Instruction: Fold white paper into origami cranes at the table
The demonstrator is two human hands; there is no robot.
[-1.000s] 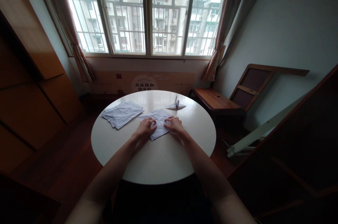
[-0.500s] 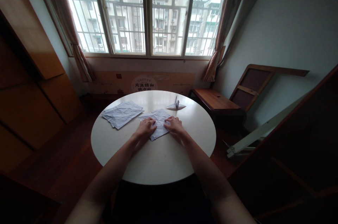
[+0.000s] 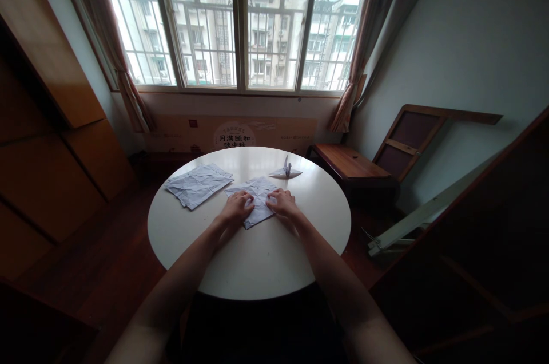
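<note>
Resting left hand and right hand on a creased paper sheet, person works at a round white table. Sheet lies around the middle of the table, slightly toward its far edge, set at a slant, one corner toward the person. Paper pile on the table's left part, paper crane near the table's far edge, right of middle; neither touched.

To do this well: even, light pressure from both sides, paper kept flat on the table, any fold run along existing creases; uneven pull would likely skew or tear thin, wrinkled paper. Keeping the middle of the sheet visible between the thumbs should help with lining up.

Pose: hands apart, one at each side of the sheet, fingers bent, thumbs turned inward, backs up. Whether fingertips pinch the paper or just press it, cannot tell. Left forearm and right forearm reach over the table's near edge, slanting in toward its middle, roughly mirrored, elbows wide apart.
</note>
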